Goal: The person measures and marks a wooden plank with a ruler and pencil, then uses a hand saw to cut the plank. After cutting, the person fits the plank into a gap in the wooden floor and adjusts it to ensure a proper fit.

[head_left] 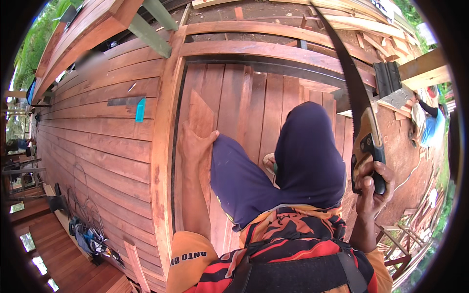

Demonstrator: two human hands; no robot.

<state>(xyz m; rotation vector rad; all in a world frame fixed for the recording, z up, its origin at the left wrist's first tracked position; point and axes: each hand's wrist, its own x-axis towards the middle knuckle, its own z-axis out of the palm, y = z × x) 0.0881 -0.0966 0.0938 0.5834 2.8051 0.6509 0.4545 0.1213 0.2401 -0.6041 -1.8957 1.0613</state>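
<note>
My left hand [198, 141] grips a short reddish board piece [200, 107] with an angled end, beside my left knee, thumb against the dark trousers. Beneath it lie reddish floor planks [271, 85]. My right hand [371, 190] is closed on the handle of a hand saw [362, 127], raised at my right; its long dark toothed blade points away, up to the top of the view. My bent legs [308, 151] in dark blue trousers fill the middle.
Decking [97, 151] stretches left, carrying a turquoise object [140, 110], cables and tools [95, 239]. A timber beam [268, 49] crosses ahead. A timber railing [85, 44] stands upper left. Timber piles [381, 19] lie upper right. Another person [430, 127] bends over at far right on bare earth.
</note>
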